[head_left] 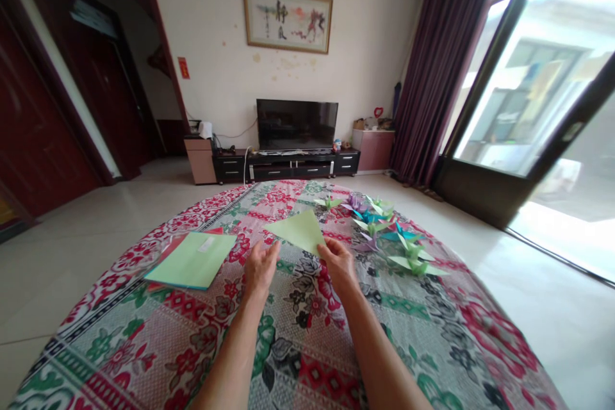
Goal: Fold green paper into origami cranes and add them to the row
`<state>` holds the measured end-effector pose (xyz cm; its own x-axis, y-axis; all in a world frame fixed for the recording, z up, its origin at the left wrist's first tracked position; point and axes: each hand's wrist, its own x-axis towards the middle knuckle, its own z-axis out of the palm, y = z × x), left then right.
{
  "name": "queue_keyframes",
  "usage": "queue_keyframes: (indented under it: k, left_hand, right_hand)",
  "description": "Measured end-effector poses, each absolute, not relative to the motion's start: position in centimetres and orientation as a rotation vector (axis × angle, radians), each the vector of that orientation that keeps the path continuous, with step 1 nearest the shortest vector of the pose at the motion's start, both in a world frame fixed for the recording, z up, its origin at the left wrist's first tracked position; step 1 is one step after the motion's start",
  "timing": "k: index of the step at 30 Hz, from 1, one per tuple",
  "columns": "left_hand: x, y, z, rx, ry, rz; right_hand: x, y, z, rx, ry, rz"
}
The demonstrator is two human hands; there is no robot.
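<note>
My right grip (338, 262) has the green paper triangle (298, 230) pinched at its near corner, 12 o'clock over the table (307, 339). Left grip (261, 267) half open, near the paper's edge; contact unclear. Sheet stack (195, 261) at 10, cranes (416, 265) at 2. Drawers (271, 172) closed at 12, contents hidden.

Pale green sheet (298, 230), many-coloured floral worktop cloth (298, 298)

Sheet: plain pale green. Paper stack (185, 262): light green top, red and blue edges. Paper cranes (417, 265): pale green, lilac, teal, some red. Worktop cloth: red, green, black-grey flowers on greyish white; patterned bands, one red with diamonds. Curtain (425, 83): dark purple. Television (298, 125): black.
</note>
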<state>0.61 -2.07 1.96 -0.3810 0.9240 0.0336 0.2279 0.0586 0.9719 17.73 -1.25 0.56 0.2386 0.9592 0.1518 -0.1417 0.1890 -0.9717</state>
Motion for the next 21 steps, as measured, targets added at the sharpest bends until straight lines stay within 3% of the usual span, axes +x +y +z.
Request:
queue_keyframes:
  k: [7, 16, 21]
  left_hand:
    - [2.5, -2.4, 1.7, 0.771, 1.161, 1.423]
    - [2.6, -2.5, 1.7, 0.774, 1.133, 1.389]
    - [2.8, -2.3, 1.7, 0.792, 0.985, 1.453]
  right_hand:
    - [16.6, -1.8, -0.6, -1.139, -1.219, 0.798]
    - [16.0, -2.5, 0.0, -1.281, -1.456, 0.497]
    - [15.5, -2.9, 0.3, -1.165, -1.581, 0.500]
